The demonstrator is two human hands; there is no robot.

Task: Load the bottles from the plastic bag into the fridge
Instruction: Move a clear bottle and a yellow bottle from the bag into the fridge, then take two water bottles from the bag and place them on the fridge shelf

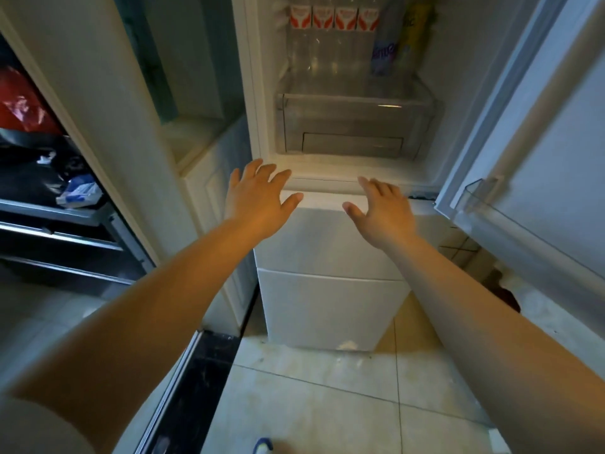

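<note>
Now our left hand point(258, 198) and right hand point(383, 208) reach empty, fingers spread, toward the open fridge point(327, 185), whose shelf already holds water bottles point(327, 57).

Bottles point(334, 44) cropped by top edge, purple label point(384, 57) blurred, shoe point(263, 446) cut off below

dim, soft, edge-warped wide-angle view

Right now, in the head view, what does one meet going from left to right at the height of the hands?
Cluttered shelf unit → white cabinet side → left hand → right hand → open fridge door with its clear door bin.
</note>
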